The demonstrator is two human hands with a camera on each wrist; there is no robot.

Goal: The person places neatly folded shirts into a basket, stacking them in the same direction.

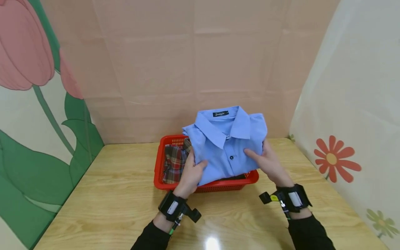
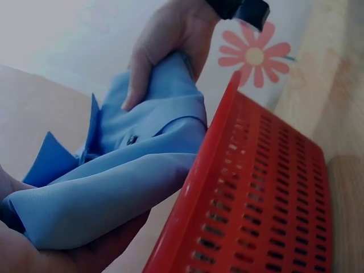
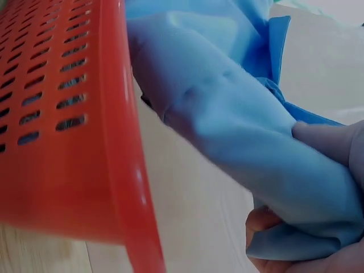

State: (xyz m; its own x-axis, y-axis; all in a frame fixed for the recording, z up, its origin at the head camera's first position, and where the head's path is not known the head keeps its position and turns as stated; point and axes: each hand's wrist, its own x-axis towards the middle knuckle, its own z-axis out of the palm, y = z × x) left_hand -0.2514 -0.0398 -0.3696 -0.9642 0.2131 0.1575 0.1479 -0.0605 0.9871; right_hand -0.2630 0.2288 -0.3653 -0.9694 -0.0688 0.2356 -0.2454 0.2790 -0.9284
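A folded light-blue collared shirt is held up over a red plastic basket, its collar toward the back wall and a dark label inside the neck. My left hand grips the shirt's left side, thumb on the front. On the right side my right hand pinches the fabric, thumb on top and fingers underneath. The wrist views show the shirt sagging between both hands, close to the basket rim.
Inside the basket lie folded plaid clothes, partly covered by the shirt. The basket stands on a light wooden table near the back wall. A white sheet with printed flowers borders the right side.
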